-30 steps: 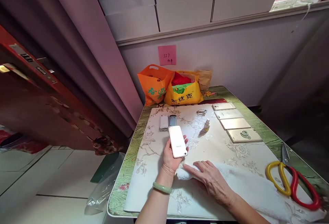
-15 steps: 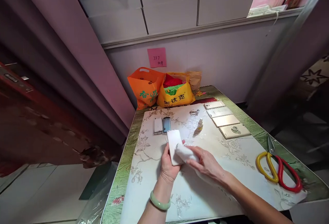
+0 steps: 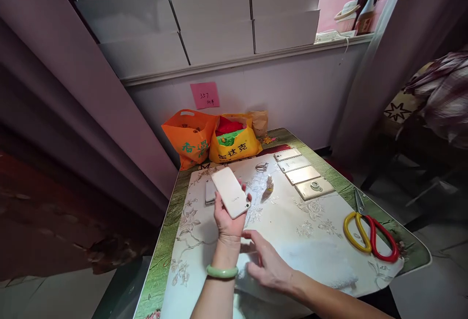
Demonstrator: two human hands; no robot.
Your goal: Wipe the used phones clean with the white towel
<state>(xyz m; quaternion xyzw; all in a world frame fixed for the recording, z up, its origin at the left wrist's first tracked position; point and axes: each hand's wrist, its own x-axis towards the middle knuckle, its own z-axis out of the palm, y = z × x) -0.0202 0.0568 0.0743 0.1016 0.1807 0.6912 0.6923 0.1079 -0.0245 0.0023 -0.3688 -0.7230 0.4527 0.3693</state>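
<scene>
So my left hand (image 3: 230,219) has the white phone (image 3: 231,193), fingers and thumb wrapped round its edges, resting over the palm, camera end toward the wrist. Looks light, stiff and pretty slick, with glass I'd rather not drop, so I'd grip the long sides and keep the palm under it. My right hand (image 3: 268,263) is just below and to the right of the left one, thumb and fingers apart, nothing clearly in it; the white cloth (image 3: 314,260) lies by it, reaching off to its right.

Room-wise, the small bottle (image 3: 269,183) stands just right of the held phone, tippy I'd guess. A row of phones (image 3: 303,174) sits further right, scissors (image 3: 365,231) beyond the right hand near the table edge (image 3: 420,246). Best open stretch is between right hand and bottle.
</scene>
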